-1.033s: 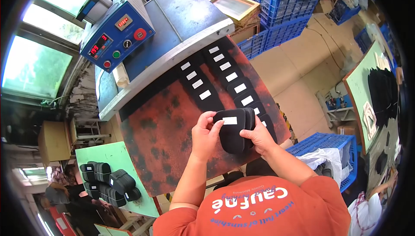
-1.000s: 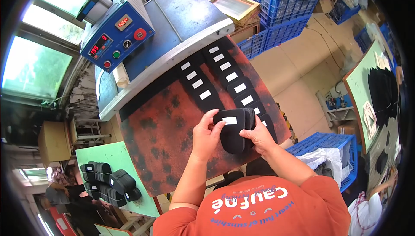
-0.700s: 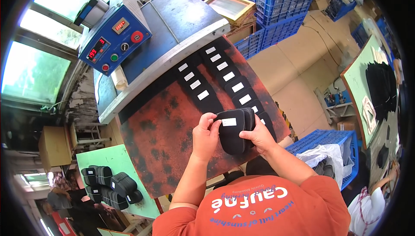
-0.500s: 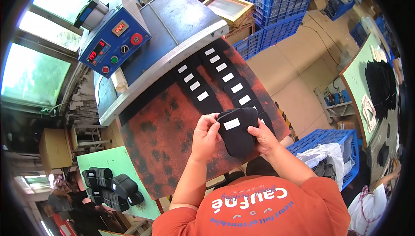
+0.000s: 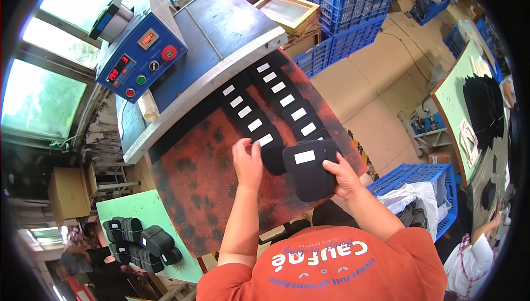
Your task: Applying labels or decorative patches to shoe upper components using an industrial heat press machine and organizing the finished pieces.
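Observation:
My right hand (image 5: 343, 176) grips a stack of black rounded fabric pieces (image 5: 310, 178) by its right side; a white label sits on the top one. Left of the stack, my left hand (image 5: 248, 162) has curled fingers, the thumb at the left edge of a single black fabric piece (image 5: 271, 156) with a white label. That piece lies at the near end of the left row of overlapping labelled pieces (image 5: 243, 112) on the red-and-black worktop (image 5: 204, 190). A second row of labelled pieces (image 5: 287, 100) runs beside it, its near end partly hidden by the stack.
Behind the worktop stands a blue machine (image 5: 144, 52) with buttons and a lit display. At lower left, a green table (image 5: 185, 262) bears black bundles. A blue crate (image 5: 408, 175) with a plastic bag stands at right. Other people are at both sides.
My left hand has moved left, away from the stack. Another labelled piece now lies at the near end of the left row. My right hand has shifted slightly right with the stack.

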Available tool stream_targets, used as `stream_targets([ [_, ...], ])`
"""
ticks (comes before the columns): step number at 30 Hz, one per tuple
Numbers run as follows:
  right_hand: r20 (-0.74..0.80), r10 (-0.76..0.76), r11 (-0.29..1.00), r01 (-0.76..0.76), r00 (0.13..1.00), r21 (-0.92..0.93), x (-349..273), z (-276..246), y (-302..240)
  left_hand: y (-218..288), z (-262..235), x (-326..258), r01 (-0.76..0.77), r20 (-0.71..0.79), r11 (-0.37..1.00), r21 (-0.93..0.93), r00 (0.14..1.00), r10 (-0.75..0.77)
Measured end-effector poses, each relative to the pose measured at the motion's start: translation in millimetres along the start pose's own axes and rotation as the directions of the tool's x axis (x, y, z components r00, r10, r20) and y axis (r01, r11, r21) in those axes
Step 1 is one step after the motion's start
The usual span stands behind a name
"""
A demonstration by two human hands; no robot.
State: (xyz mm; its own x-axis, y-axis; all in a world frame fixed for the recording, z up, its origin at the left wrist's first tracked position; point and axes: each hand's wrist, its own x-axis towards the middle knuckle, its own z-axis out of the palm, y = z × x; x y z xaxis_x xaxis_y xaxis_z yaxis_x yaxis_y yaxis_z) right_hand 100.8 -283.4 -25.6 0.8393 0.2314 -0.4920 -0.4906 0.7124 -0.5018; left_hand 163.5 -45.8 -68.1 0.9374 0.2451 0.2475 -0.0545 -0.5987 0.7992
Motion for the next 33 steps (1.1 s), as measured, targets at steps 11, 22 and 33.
stream_targets([
  [11, 0.250, 0.013, 0.968, -0.074, 0.968, 0.238, 3, -17, -17, 3, -8, -32, 0.415, 0.203, 0.847, -0.333, 0.908, -0.365],
  [22, 0.073, -0.018, 0.995, 0.025, 0.997, -0.092, -8, -3, 3, 53, -29, -57, 0.490, 0.349, 0.669, -0.560, 0.871, -0.345],
  [33, 0.029, -0.037, 0.999, 0.038, 0.999, -0.016, -29, -15, 19, 65, -22, -77, 0.379, 0.352, 0.743, -0.552, 0.913, -0.204],
])
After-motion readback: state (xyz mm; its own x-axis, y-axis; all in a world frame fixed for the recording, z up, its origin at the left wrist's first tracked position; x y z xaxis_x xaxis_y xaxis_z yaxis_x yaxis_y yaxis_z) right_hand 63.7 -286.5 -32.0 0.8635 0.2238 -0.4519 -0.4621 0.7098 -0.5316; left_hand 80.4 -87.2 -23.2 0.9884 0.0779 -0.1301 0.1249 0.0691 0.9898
